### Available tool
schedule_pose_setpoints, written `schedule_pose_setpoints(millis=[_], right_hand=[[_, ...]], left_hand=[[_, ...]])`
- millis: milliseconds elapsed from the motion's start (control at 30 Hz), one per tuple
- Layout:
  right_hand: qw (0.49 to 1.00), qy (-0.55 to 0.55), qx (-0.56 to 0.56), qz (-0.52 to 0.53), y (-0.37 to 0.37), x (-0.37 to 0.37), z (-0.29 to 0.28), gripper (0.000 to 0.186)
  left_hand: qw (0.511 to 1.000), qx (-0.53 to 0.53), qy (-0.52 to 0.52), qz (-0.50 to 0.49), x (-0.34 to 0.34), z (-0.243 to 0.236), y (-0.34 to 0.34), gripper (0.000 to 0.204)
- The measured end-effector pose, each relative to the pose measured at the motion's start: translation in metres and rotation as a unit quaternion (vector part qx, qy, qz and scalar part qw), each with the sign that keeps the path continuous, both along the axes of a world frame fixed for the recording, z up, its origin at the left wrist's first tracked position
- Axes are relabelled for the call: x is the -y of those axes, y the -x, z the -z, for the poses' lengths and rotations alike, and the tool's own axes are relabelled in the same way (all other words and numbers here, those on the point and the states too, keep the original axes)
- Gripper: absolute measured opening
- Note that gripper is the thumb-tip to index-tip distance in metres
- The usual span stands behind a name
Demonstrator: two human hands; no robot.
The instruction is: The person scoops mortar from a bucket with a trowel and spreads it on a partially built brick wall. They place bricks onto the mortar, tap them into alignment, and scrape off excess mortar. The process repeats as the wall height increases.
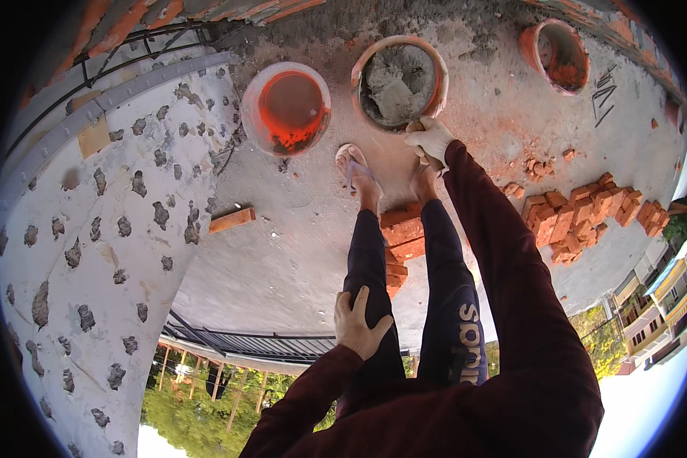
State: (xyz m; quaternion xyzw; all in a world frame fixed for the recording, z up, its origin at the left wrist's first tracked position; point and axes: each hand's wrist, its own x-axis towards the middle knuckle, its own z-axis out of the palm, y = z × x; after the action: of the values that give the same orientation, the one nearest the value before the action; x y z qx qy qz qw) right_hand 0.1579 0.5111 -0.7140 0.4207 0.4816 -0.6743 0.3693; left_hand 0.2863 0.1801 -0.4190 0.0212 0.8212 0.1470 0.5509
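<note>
My right hand, in a pale glove, is closed at the near right rim of a round tub of grey mortar. It grips what looks like a trowel, whose mortar-coated blade lies in the mix; the fingers hide most of the handle. My left hand, also gloved, rests on my left leg near the knee with its fingers spread, holding nothing. Left of the mortar tub stands a tub with reddish water. Between my legs lies a stack of red bricks.
A third tub stands at the far right, beside bent metal rods. Piled bricks lie to the right. A single brick sits near the pitted white wall at left. A dark railing runs behind me.
</note>
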Motion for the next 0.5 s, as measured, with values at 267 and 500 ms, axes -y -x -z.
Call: schedule_pose_setpoints(millis=[267,500], right_hand=[[0.985,-0.091,-0.101,-0.107,-0.009,-0.072,-0.071,0.033],[0.925,-0.101,-0.207,-0.302,-0.011,-0.137,-0.384,0.035]], left_hand=[[0.999,-0.043,0.008,-0.006,-0.019,-0.004,0.015,0.086],[0.97,-0.22,-0.04,-0.097,-0.015,-0.024,0.006,0.074]])
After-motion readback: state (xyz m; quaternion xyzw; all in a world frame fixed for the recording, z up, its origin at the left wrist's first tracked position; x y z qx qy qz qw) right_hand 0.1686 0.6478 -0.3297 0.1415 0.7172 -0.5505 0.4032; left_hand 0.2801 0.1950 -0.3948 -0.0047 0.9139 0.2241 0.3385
